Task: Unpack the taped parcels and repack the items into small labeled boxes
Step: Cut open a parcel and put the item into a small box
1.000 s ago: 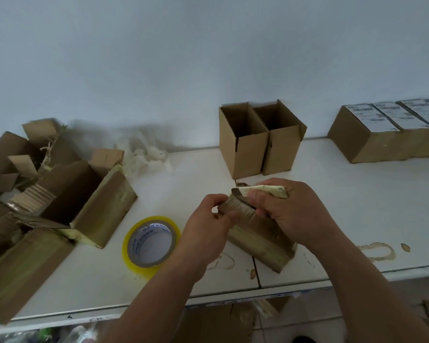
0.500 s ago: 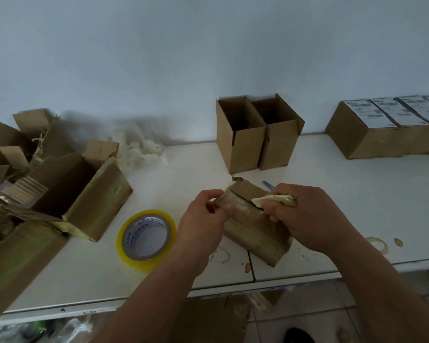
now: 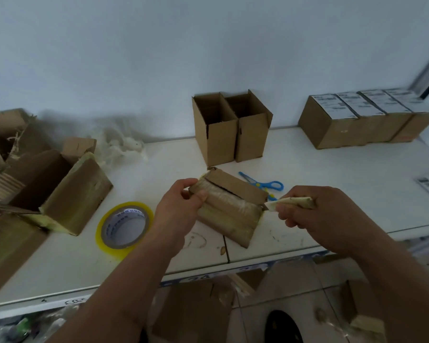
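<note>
**Peeling the tape from a sealed parcel**

I am holding the taped parcel (image 3: 229, 209) on the tabletop (image 3: 357, 184), between my two hands. My left hand (image 3: 176, 216) is gripping the parcel's left end, thumb and fingers curled round its upper corner, apparently to brace it against the pull. My right hand (image 3: 322, 216) is pinching a bunched strip of tape (image 3: 291, 203) that runs off the parcel's right end; I am holding it just beside that end, so the pull follows the seam. The parcel's long axis is running from my left hand toward my right hand, slightly skewed, its far edge tilted up and a slit showing along the top flap. Blue scissors (image 3: 263, 183) are lying just beyond the parcel, toward my right hand. Two open small boxes (image 3: 230, 129) are standing upright farther beyond it, presumably waiting for the contents. Labelled closed boxes (image 3: 362, 120) are lined up well beyond my right hand. A tape roll (image 3: 124, 227) is lying flat beside my left forearm, with opened cartons (image 3: 60, 191) farther left.
</note>
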